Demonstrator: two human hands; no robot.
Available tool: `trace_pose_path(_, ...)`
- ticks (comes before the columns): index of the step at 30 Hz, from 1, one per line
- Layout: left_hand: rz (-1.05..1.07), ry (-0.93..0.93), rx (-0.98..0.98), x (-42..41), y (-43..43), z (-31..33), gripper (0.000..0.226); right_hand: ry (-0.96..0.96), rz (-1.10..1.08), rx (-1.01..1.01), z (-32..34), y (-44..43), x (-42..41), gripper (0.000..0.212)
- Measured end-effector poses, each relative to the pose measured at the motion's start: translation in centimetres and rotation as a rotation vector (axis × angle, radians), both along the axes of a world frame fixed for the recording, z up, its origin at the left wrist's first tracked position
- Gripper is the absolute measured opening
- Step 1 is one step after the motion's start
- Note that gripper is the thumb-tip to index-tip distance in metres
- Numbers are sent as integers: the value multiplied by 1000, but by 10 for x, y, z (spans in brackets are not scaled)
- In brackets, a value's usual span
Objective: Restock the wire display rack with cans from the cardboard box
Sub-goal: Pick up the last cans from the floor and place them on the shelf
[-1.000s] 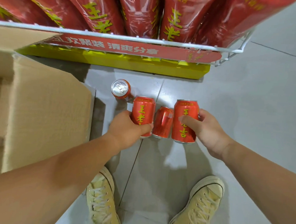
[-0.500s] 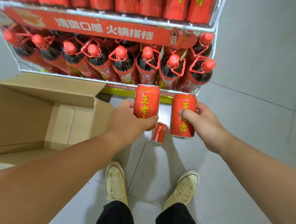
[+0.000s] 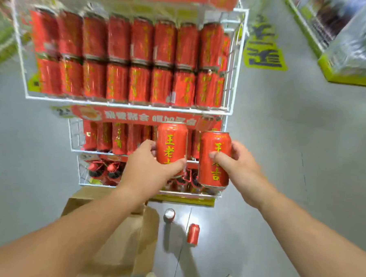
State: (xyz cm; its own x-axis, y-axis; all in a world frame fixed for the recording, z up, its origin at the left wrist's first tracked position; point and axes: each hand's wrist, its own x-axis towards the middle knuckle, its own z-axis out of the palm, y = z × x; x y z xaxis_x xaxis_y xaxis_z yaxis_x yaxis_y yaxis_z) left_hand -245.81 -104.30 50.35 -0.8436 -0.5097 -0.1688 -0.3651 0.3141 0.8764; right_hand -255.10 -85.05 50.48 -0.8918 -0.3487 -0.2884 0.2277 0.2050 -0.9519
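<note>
While two loose cans (image 3: 193, 233) sit on the floor (image 3: 283, 147) beside the cardboard box (image 3: 138, 237), the left hand (image 3: 148, 168) clamps one can (image 3: 171, 144) and the right hand (image 3: 238, 162) clamps a second can (image 3: 213, 161), side by side before the wire display rack (image 3: 126, 104).

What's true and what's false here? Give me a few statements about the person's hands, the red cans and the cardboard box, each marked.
1. The left hand grips one red metal drink can with yellow lettering; the right hand grips a second such can. True.
2. Two loose red cans sit on the grey floor to the right of the brown cardboard box. True.
3. The top shelf of the white wire display rack is empty. False: it is packed with shelved red cans, stacked two high.
4. The cardboard box sits on the rack's middle shelf. False: it stands on the floor, under the left forearm.
</note>
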Motion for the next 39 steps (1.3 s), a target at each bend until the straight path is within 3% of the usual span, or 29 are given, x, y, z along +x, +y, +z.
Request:
trace_pose_path(3,-54,76,-66,-1,-20,78,43,90,-6,-34,74,-12,5,17)
trace_pose_path(7,-76,198,-185,6,-45,176,41,201,-34,-62,170,-32,15,37)
trace_pose_path(10,-74,260,-242,14,-63,243,41,296,-45,-83,238,-43,17,38)
trace_pose_path(18,-46,425,-344,1,-96,372,32,508,-47,-113,368,-78,0,37)
trace_pose_path(22,-39,404,-373,-20,-112,403,34,522,-56,-87,392,-95,-26,25)
trace_pose_path(26,-16,343,-397,-50,-129,424,38,541,-84,-105,400,-116,-65,49)
trace_pose_path(29,-7,311,-409,-79,-137,436,48,534,-101,-126,408,-133,-98,34)
trace_pose_path(32,38,281,-464,-117,-147,441,38,529,-126,-130,411,-150,-137,26)
trace_pose_path(39,78,194,-516,-195,-151,430,47,516,-178,-95,399,-182,-213,37)
